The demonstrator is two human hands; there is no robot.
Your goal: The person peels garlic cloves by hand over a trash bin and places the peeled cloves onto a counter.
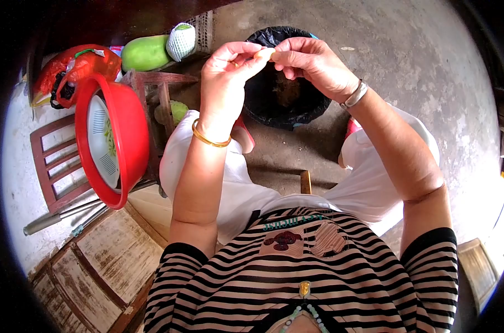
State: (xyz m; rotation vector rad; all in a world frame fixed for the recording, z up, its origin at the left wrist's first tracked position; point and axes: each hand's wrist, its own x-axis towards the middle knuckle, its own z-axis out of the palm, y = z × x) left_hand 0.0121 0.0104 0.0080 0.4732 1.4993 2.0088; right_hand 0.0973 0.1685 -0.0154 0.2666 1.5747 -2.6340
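Observation:
My left hand (227,73) pinches a small pale piece (264,54), rounded like a garlic clove, between thumb and fingers. From the other side my right hand (313,62) has its thumb and forefinger closed on the same piece. Both hands are raised above a bin (257,105) lined with a black plastic bag. Some brownish scraps (287,90) lie inside the bin, and the hands partly cover its far side.
On the left, a red basin (134,139) rests on a wooden chair (46,158), with a white basket (103,155) of green pieces inside. Behind are a red plastic bag (96,58), a long green gourd (145,54) and a netted fruit (181,41). A worn wooden board (116,250) lies lower left.

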